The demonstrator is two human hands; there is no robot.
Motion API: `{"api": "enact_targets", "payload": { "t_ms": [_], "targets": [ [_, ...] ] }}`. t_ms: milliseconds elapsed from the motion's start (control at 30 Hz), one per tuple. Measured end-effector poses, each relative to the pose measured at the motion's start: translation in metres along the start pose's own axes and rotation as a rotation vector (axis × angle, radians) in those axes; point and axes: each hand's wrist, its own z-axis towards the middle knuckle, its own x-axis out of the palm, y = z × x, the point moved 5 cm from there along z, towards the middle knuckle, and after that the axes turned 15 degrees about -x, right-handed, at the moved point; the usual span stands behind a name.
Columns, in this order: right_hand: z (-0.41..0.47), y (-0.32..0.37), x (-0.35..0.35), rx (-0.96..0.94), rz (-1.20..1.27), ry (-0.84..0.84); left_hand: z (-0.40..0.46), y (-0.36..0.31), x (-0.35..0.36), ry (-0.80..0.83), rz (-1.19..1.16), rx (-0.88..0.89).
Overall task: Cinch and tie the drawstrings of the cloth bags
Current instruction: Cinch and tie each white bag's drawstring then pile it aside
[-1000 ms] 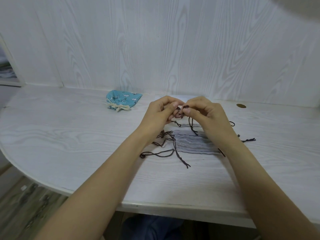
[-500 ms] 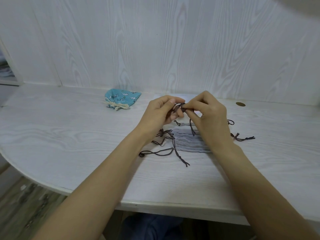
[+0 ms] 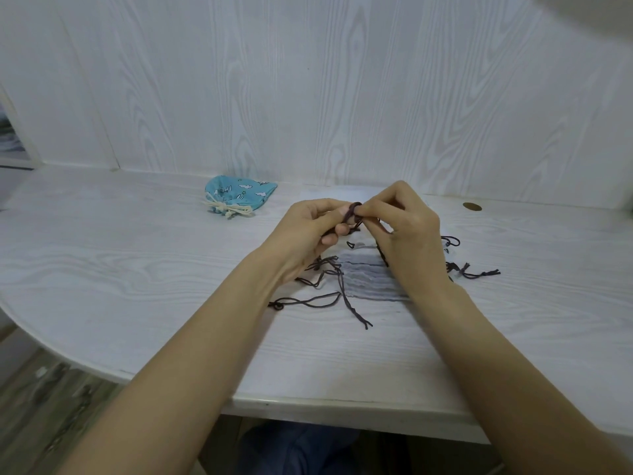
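both hands have risen slightly; left hand (image 3: 308, 231) and right hand (image 3: 404, 228) pinch the dark cord (image 3: 352, 214) above the grey bag (image 3: 370, 279) mid-surface; blue bag (image 3: 239, 195) near the back edge.

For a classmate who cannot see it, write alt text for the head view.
Both hands, left hand and right hand, pinch a dark cord above a grey striped cloth on a white table. A tied blue bag lies behind, to the left.
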Motion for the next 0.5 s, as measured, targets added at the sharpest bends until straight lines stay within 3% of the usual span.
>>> {"api": "enact_targets", "payload": {
  "t_ms": [233, 500],
  "targets": [
    [-0.001, -0.002, -0.002, -0.022, 0.037, -0.023, 0.001, -0.001, -0.003, -0.017, -0.029, 0.004],
    [-0.005, -0.011, -0.001, 0.142, 0.211, -0.040, -0.008, -0.010, -0.012, -0.313, 0.235, 0.205]
  ]
}}
